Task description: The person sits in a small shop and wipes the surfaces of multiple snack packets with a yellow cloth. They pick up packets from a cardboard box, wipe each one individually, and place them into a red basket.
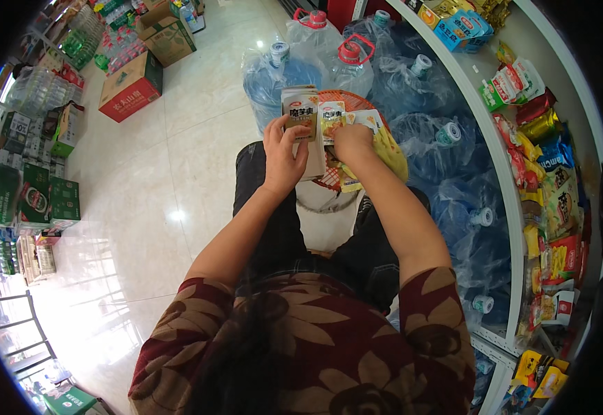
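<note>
My left hand (287, 150) rests on a stack of small printed snack packets (300, 111), its fingers spread over the packets' front and the edge of a pale box (312, 162) that seems to hold them. Just to the right, my right hand (352, 142) has its fingers curled at another snack packet (332, 115); its fingertips are partly hidden. Beneath and behind is an orange-red plastic basket (351, 98), above the floor between my knees. Yellow and white snack bags (390, 150) lie in the basket, beside my right wrist.
Large plastic-wrapped water bottles (275, 78) stand ahead and along the right. Beyond them curves a white metal shelf (488, 119) with snack bags (558, 197). On the left are a red carton (131, 87), an open brown carton (166, 36) and green beverage boxes (36, 194) on the tiled floor's far side.
</note>
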`<state>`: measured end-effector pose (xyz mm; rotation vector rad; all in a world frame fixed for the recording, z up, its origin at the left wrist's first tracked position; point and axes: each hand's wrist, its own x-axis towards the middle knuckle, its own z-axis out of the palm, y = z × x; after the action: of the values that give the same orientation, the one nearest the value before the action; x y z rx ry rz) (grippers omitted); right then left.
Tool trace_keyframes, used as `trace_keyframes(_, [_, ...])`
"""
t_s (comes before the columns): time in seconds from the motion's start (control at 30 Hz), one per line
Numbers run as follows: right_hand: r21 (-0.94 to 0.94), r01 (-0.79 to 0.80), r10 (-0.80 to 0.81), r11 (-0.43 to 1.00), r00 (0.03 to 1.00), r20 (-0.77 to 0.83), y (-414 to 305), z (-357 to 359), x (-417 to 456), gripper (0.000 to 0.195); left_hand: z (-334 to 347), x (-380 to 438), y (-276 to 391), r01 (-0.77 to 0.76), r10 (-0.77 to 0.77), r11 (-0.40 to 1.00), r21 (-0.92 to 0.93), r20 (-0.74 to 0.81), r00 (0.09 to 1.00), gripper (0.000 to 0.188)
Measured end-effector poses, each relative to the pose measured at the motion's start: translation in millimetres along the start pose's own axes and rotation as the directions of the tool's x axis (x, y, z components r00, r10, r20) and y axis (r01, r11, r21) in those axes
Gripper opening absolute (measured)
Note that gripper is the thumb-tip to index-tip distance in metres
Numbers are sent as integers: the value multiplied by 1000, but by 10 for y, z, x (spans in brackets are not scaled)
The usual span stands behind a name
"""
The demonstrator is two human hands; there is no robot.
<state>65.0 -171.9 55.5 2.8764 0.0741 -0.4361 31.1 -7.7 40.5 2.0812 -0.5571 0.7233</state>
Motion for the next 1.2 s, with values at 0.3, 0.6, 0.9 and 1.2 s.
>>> trace_keyframes(0.3, [457,-179,355,871,873,-334,577,-332,-669,22,-138,-74,327,57,-56,982,-181,10,998,34])
trace_keyframes(0.6, [404,284,67,869,743,-665,80,-216,-1949,23,91,-45,792,675,-111,-558,-483,850,516,80])
trace_keyframes(0.9, [879,473,309,61,829,-467,435,-429,-2159,19,-77,-28,645,643,69,-681,-351,843,534,70])
trace_keyframes(1.2, [522,487,363,700,386,-848,-123,-381,-1438,40,-221,-157,948,679,21,-618,-396,855,518,51])
